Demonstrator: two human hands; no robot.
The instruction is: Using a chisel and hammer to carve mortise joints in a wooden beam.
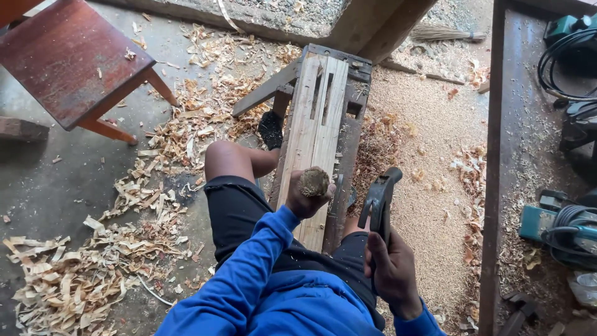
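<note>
I sit astride a low wooden bench [348, 134] with a pale timber piece [314, 124] lying along it; the piece has narrow slots cut through its far half. My left hand [303, 200] is closed around a chisel, whose frayed, mushroomed wooden handle end [315, 182] points up at me, set upright on the near part of the timber. My right hand [392, 264] grips the handle of a dark claw hammer [379, 196], its head raised beside and to the right of the chisel.
Wood shavings [124, 242] cover the floor at left, and sawdust [423, 155] lies at right. A red-brown stool [68, 62] stands top left. A workbench edge [494, 155] at right carries power tools [559, 227] and cables. A broom [444, 32] lies at the back.
</note>
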